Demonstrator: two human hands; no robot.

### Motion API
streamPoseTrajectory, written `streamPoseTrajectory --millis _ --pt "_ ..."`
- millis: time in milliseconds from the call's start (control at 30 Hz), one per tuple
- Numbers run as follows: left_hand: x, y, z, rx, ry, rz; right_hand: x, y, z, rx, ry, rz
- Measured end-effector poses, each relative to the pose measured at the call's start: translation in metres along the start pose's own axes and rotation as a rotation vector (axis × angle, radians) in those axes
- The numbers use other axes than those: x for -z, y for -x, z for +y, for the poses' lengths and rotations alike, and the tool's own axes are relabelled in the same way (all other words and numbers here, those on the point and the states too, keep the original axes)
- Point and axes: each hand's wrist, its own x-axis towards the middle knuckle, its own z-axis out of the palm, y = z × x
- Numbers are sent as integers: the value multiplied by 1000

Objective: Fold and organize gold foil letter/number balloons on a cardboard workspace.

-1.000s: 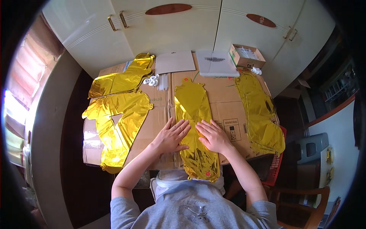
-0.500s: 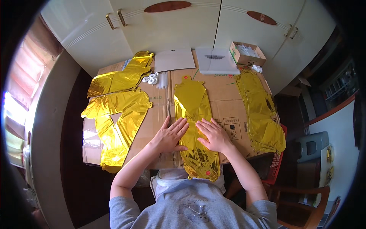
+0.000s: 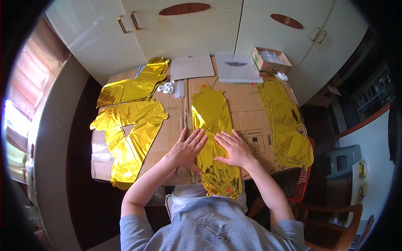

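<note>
A long, flat gold foil balloon (image 3: 212, 111) lies lengthwise in front of me, its near end reaching over the table's front edge. My left hand (image 3: 188, 149) rests on its left edge, fingers stretched out and thumb pointing down toward me. On the opposite edge lies my right hand (image 3: 235, 149), flat with the fingers apart. Both palms face down, and neither hand grips anything. More flat gold foil balloons lie to the left, one near (image 3: 130, 138) and one farther back (image 3: 130, 88). Another gold foil balloon (image 3: 285, 125) lies at the right.
Cardboard (image 3: 178, 125) covers the table. White ribbon rolls (image 3: 166, 87) and clear straws (image 3: 179, 89) lie behind my left hand. At the back are a grey board (image 3: 191, 67), a translucent bag (image 3: 238, 69) and a carton of white sticks (image 3: 271, 60). A red basket (image 3: 302, 184) stands below right.
My left thumb has swung downward, away from the other hand. My right thumb has shifted slightly down and left. The balloons stay where they were.
</note>
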Motion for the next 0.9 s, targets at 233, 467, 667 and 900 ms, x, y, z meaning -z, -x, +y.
streamPoseTrajectory --millis 233,467,667,900 --pt "-3 -1 -3 3 30 13 0 0 1 6 7 1" --pt "-20 -3 -16 -21 -32 47 0 1 1 9 16 0" --pt "-4 -1 -15 -17 2 0 4 0 -5 35 78 25" --pt "-9 -3 -15 -16 -10 31 -2 4 -55 295 -20 33"
